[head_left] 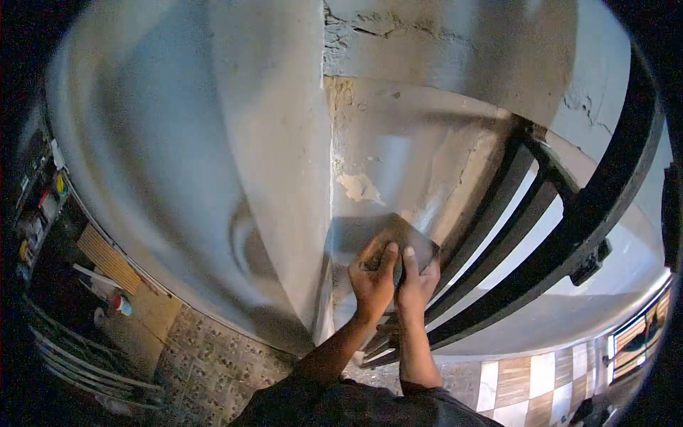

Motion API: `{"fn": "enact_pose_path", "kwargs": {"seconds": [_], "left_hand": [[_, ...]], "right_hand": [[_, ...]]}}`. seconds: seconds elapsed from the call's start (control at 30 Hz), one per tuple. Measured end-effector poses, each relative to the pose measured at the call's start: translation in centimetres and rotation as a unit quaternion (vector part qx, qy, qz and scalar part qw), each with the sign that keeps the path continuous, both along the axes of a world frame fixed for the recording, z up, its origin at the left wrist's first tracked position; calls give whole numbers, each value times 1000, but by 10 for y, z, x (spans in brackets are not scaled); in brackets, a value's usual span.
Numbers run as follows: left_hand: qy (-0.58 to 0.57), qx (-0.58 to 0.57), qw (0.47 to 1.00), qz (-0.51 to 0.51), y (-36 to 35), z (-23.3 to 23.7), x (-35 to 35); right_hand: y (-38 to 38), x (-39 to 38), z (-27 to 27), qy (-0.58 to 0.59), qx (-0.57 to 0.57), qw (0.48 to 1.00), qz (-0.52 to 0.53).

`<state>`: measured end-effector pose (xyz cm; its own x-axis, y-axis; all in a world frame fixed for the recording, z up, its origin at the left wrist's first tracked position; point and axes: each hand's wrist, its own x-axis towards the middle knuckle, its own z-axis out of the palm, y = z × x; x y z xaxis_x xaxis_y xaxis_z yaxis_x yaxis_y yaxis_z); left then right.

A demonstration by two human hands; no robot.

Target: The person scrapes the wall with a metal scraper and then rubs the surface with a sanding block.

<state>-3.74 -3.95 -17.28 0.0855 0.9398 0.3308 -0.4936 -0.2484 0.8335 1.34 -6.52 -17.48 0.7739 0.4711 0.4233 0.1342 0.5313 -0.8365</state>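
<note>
Between my hands is a dark, stiff-looking square sheet (411,231), sandpaper-like, held up close in front of the wall recess. My left hand (374,281) grips its left and lower side, thumb on the near face and fingers curled round behind. On the lower right, my right hand (414,283) pinches it the same way, both thumbs side by side. Behind the sheet, the recessed wall (398,107) shows a patch of peeled paint (359,188) and rough plaster along its upper edge. The fingertips at the back of the sheet are hidden.
Black metal bars (526,285) curve along the right, close to my right hand. A smooth pale wall (163,142) fills the left. Below lie a patterned floor (213,356) and checkered tiles (541,377). At lower left are a small bucket (122,306) and cluttered shelves (35,220).
</note>
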Motion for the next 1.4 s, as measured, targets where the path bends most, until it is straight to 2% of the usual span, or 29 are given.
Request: {"fn": "enact_pose_path", "kwargs": {"seconds": [0.03, 0.1, 0.17, 0.23, 0.27, 0.33, 0.43, 0.47, 0.53, 0.6, 0.63, 0.67, 0.7, 0.73, 0.77, 0.8, 0.83, 0.87, 0.9, 0.93, 1.0, 1.13, 1.2, 1.33, 1.4], "left_hand": [[19, -60, 998, -28, -2, 0, -4], [39, -25, 999, 5, 3, 11, -7], [61, 2, 998, 35, 4, 25, -10], [-13, -33, 999, -31, 7, 33, -11], [-10, -27, 999, -32, 8, 24, -10], [99, 41, 993, 53, 1, 2, -7], [71, -17, 997, -2, 2, -2, -11], [66, -56, 996, -18, 1, 0, -11], [69, -40, 996, -37, 1, -2, -9], [110, -39, 993, -25, 4, -17, -8], [131, 32, 989, 57, 8, -23, -5], [138, 28, 986, 87, 6, -14, -5], [149, 21, 983, 107, 2, -6, -8], [110, 17, 993, 51, 9, -13, -11], [53, -21, 998, 23, 14, -24, -7], [76, -13, 996, 43, 8, -16, -6], [117, 4, 992, 55, 8, -17, -7], [63, 14, 998, 5, 21, -27, -3], [56, 56, 997, -20, 15, -7, -4], [55, 59, 996, -38, 19, 2, 0], [-2, 64, 998, 7, 29, 15, -8], [44, 16, 999, -6, 22, 16, -14], [85, 58, 994, 20, 20, 3, -10], [69, 48, 996, -27, 15, 3, -12], [89, 33, 995, 32, 16, 2, -10]], "right_hand": [[-1, 2, -4, -16, -17, 1000, -18], [0, 3, -3, -28, -34, 998, -37], [3, 2, 23, -97, -61, 992, -56], [-1, 2, 15, -63, -48, 996, -35], [0, 3, 9, -32, -29, 999, -14], [-3, 6, -7, -74, -47, 995, -48], [-11, -11, 3, 14, -27, 999, -38], [-10, -8, -3, 16, -35, 998, -42], [-2, 2, -21, -14, -35, 998, -41], [-5, -2, -18, -8, -58, 995, -84], [-7, -6, -5, -19, -93, 994, -63], [-10, -7, 1, -26, -128, 990, -50], [-5, -5, -18, -75, -134, 986, -61], [6, 6, -45, -130, -147, 978, -77], [13, 9, -66, -313, -219, 891, -244], [13, 8, -58, -177, -325, 917, -146], [16, 7, -47, -26, -398, 916, -36], [25, 5, -44, -48, -248, 966, -49], [32, 7, -39, -87, -92, 990, -54], [31, 10, -23, -85, -92, 989, -72], [24, -3, 14, -52, 20, 998, 43], [30, -4, -4, -42, 70, 996, 43], [20, -5, -14, -19, 17, 999, 35], [25, -3, -25, -22, 0, 999, 32], [25, -4, -23, 7, -19, 1000, 22]]}}
